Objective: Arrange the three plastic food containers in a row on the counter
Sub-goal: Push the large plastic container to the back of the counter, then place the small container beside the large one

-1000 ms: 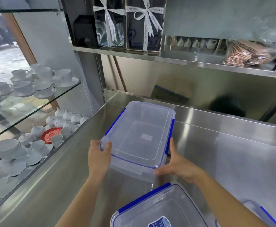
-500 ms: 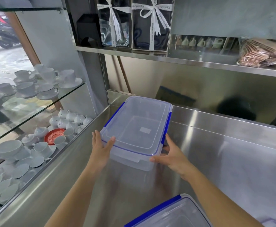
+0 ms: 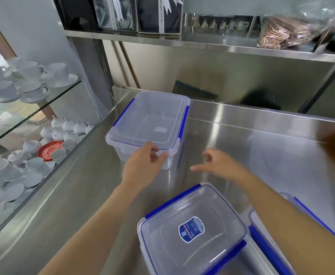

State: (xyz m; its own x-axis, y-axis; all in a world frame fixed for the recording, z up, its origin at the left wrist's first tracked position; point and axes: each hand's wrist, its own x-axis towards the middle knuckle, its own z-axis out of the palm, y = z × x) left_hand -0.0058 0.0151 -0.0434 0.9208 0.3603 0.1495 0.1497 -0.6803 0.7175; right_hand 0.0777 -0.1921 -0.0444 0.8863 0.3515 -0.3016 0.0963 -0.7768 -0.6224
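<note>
A clear plastic food container with blue side latches and its lid shut sits flat on the stainless steel bench, at the far left corner near the back wall. The left hand reaches to the container's near edge, fingertips curled loosely and touching the lid rim and front wall; it rests there rather than gripping, with nothing held. The right hand hovers just to the right of that container, apart from it, fingers spread and slightly bent, empty. Closer to the person, a second lidded container with a blue oval label on its lid lies at an angle on the bench between the two forearms. A third container lies just beside it to the right, largely hidden under the right forearm, with only blue latches and a clear corner showing. To the left, a glass display case holds white cups, saucers, small teapots and one red saucer. Above the bench, a steel shelf carries ribboned gift boxes and a clear bag of brown packets.
</note>
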